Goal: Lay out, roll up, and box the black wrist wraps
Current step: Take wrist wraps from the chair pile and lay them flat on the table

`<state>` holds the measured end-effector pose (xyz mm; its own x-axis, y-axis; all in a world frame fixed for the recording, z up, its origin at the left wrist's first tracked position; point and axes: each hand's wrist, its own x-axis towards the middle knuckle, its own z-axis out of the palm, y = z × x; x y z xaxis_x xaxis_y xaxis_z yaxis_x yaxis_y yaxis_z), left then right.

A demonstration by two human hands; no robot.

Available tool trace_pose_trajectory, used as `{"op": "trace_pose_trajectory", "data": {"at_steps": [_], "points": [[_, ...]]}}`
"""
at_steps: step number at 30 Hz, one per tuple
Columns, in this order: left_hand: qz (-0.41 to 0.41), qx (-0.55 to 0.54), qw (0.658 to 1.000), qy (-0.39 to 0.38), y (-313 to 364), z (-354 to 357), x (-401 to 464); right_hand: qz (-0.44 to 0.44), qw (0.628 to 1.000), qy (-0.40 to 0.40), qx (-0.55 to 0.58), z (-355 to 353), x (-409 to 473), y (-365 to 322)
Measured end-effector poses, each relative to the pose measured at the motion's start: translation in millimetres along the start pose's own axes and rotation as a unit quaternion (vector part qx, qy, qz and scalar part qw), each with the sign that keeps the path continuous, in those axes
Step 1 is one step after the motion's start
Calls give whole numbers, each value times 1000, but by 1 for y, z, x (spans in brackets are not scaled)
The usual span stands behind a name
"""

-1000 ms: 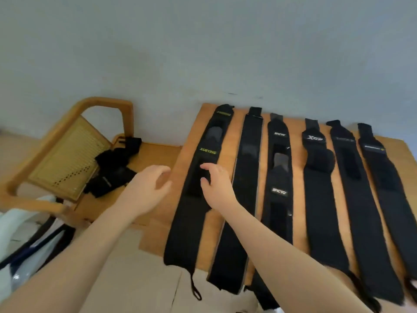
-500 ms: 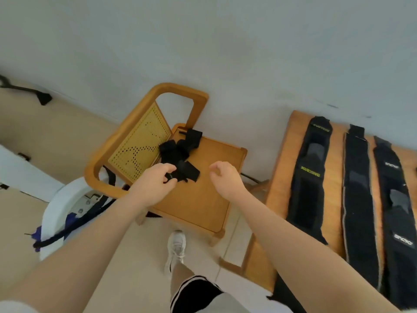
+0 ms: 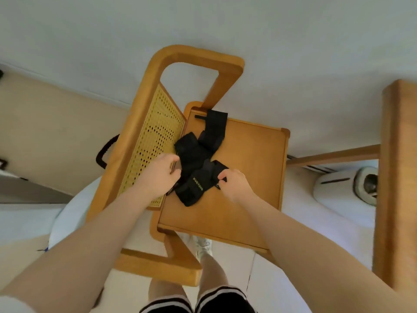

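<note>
A heap of crumpled black wrist wraps (image 3: 198, 159) lies on the seat of a wooden chair (image 3: 243, 184). The nearest wrap (image 3: 196, 186) bears yellow lettering. My left hand (image 3: 158, 177) has its fingers curled at the left edge of the heap, gripping black fabric. On the right, my right hand (image 3: 232, 184) pinches the right end of the lettered wrap between thumb and fingers. Another wrap (image 3: 214, 129) trails toward the chair's back corner.
The chair has a perforated cane back (image 3: 155, 141) on the left and a looped wooden armrest. At the right frame edge stands the wooden table's edge (image 3: 397, 177). A white appliance (image 3: 347, 186) sits on the floor. My legs and a shoe show below the seat.
The view swung left from the table with its laid-out wraps to the chair. Both hands moved onto the heap and took hold of wraps.
</note>
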<state>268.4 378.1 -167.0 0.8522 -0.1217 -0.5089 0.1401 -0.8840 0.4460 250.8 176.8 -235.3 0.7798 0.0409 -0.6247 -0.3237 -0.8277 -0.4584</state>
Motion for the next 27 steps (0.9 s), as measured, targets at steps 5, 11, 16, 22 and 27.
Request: {"op": "trace_pose_trajectory", "data": {"at_steps": [5, 11, 16, 22, 27], "points": [[9, -9, 999, -52, -22, 39, 70, 50, 999, 4, 1, 41, 46, 22], [18, 51, 985, -162, -47, 95, 111, 114, 993, 27, -30, 76, 96, 31], [-59, -5, 983, -173, -52, 120, 114, 86, 980, 58, -171, 101, 101, 46], [-75, -215, 943, -243, -30, 89, 105, 82, 991, 56, -94, 92, 86, 59], [29, -258, 916, -305, 5, 27, 82, 142, 965, 171, 137, 36, 40, 50]]}}
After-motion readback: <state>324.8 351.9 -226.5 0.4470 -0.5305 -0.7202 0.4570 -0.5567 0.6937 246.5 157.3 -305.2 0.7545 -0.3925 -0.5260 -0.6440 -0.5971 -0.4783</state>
